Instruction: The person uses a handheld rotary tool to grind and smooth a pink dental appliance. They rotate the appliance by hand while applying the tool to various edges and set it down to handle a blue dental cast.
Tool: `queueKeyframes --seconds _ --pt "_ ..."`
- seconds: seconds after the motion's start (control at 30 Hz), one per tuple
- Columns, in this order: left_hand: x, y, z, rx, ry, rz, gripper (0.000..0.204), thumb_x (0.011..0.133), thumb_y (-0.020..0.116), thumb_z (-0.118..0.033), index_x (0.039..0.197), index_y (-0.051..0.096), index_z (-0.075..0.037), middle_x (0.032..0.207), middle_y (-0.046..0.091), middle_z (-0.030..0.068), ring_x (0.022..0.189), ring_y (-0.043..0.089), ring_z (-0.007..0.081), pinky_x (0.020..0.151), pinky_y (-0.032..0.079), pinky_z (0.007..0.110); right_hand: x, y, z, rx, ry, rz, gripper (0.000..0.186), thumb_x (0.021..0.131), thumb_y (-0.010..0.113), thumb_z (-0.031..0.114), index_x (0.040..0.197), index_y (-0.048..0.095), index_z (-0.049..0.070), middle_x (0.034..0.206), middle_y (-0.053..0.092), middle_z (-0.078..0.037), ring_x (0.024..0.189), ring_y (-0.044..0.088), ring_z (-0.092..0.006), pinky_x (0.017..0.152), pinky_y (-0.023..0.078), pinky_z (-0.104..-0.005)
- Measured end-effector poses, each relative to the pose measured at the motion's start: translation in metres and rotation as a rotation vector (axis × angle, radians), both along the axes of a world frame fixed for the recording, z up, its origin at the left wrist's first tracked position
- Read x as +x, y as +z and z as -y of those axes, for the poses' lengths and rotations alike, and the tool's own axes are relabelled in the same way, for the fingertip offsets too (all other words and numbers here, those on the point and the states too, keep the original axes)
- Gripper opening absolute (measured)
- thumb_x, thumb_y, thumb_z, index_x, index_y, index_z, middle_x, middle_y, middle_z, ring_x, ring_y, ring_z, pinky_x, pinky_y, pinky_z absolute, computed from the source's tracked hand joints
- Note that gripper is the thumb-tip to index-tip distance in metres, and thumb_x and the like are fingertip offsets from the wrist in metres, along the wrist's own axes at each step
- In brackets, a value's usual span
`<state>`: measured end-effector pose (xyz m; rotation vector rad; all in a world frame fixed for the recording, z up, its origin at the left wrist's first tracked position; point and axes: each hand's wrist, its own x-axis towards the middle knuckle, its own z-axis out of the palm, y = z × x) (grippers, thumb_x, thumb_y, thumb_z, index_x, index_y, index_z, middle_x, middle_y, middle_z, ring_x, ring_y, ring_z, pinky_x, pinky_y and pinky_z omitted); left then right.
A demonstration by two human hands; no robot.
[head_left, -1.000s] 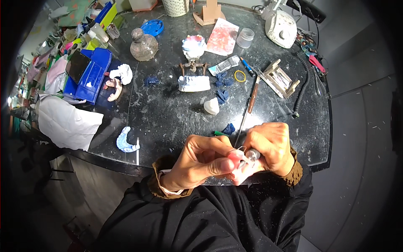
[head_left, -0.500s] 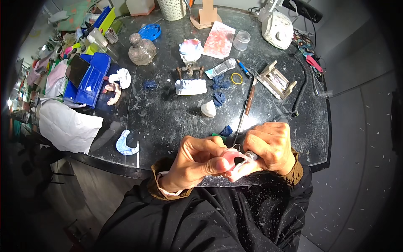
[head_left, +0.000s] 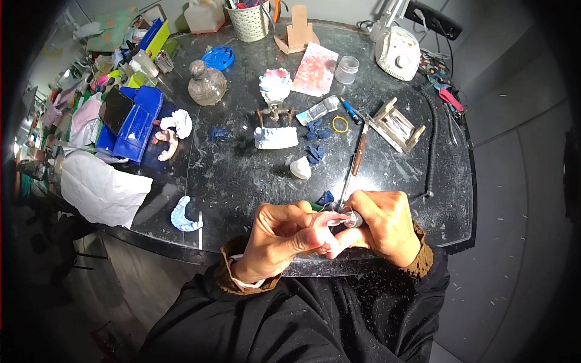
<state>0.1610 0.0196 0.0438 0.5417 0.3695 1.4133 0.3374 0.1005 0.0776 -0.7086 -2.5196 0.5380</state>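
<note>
At the bench's front edge my left hand (head_left: 279, 241) is closed on a pink acrylic dental plate (head_left: 327, 221) with a thin wire loop. My right hand (head_left: 387, 230) grips a silver cylindrical handpiece (head_left: 354, 219), its working end against the plate. Beyond them lie dark blue wax scraps (head_left: 325, 198) and a long knife with a wooden handle (head_left: 360, 154). A small white cone-shaped piece (head_left: 301, 168) stands farther back, and a blue dental model (head_left: 184, 215) sits to the left.
A white model (head_left: 275, 138) and a model on a metal articulator (head_left: 275, 85) stand centrally. Blue trays (head_left: 130, 127), a crumpled sheet (head_left: 103, 190) and clutter crowd the left. Right are a metal frame (head_left: 393, 124), white control box (head_left: 397, 54) and coiled cord (head_left: 431, 151). A glass jar (head_left: 207, 88) stands behind.
My hands have turned the pink plate, and its curved side now shows differently. The bench sits slightly lower in the picture. White flecks scatter around my right side.
</note>
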Motion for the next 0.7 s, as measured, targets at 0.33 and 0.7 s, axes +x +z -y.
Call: queueKeyframes --seconds 0.33,0.7 --pt "0.0000 0.0029 -0.0015 -0.017 -0.010 0.014 0.005 0.082 0.065 0.000 0.084 0.062 0.004 0.082 0.060 0.0110 0.074 0.063 0.0180 0.067 0.054 0.029 0.0004 -0.0015 -0.0009 -0.037 0.021 -0.005 0.050 0.069 0.066 0.052 0.075 0.047 0.006 0.057 0.049 -0.006 0.052 0.056 -0.0255 0.044 0.041 -0.0350" --pt "0.0011 -0.0013 -0.0004 -0.023 -0.034 0.017 0.008 0.082 0.065 -0.004 0.085 0.061 0.003 0.083 0.057 0.0083 0.075 0.063 0.0181 0.066 0.057 0.029 -0.0016 -0.0050 -0.0040 -0.045 0.093 -0.029 0.049 0.070 0.066 0.051 0.071 0.046 0.007 0.056 0.048 -0.006 0.049 0.055 -0.0248 0.044 0.040 -0.0348"
